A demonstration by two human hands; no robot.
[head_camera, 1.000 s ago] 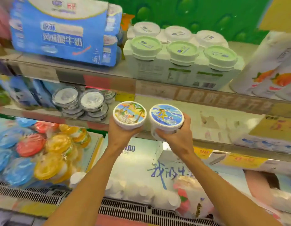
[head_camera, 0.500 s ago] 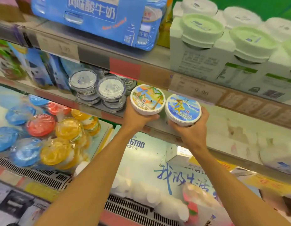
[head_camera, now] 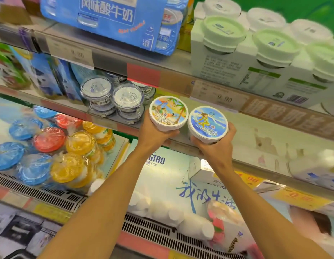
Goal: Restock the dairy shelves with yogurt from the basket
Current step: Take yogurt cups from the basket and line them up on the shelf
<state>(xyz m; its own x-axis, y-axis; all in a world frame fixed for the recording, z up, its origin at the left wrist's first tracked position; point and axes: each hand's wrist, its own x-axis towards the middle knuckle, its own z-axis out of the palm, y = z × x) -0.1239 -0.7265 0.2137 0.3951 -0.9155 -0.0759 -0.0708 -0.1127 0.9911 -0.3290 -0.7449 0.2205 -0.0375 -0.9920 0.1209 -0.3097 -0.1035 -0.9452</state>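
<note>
Yogurt cups [head_camera: 168,113] apparently cradled above fingers [head_camera: 170,135]

Left hand [head_camera: 153,134]: under the round beach-picture yogurt tub [head_camera: 168,113].
Right hand [head_camera: 216,148]: under the round surfer-picture yogurt tub [head_camera: 207,124], just right of the first.
Clear-lidded stacked cups [head_camera: 113,99]: on the middle metal shelf [head_camera: 256,139], left of both tubs.

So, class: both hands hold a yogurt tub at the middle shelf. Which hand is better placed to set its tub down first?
Probably right: the right hand holds its tub beside bare shelf.
</note>
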